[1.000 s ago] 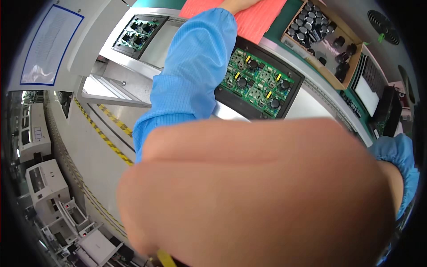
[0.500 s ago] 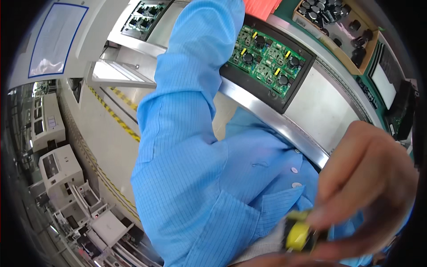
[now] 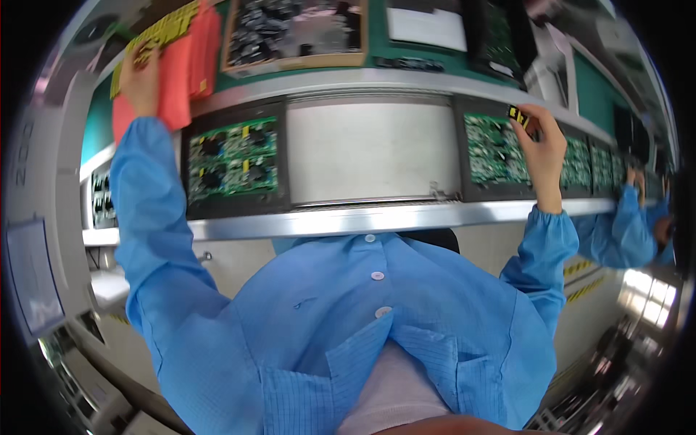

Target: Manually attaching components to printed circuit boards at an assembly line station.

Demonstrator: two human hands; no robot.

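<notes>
My right hand is raised over a green circuit board in a black carrier at the right, pinching a small yellow and black component at its fingertips. My left hand is stretched to the far left, resting on a red foam tray beside a row of yellow parts. Whether its fingers grip anything is hidden. Both arms are in blue sleeves, and my blue smock fills the lower half of the view.
A second green board sits in a black carrier left of a bare grey plate on the metal-railed line. A cardboard box of dark parts stands behind. A co-worker's blue sleeve reaches in at the far right.
My right hand, which was close to the camera with the yellow component, has moved out over the right-hand board. The view has swung to face the line squarely. My left arm stays stretched toward the red tray.
</notes>
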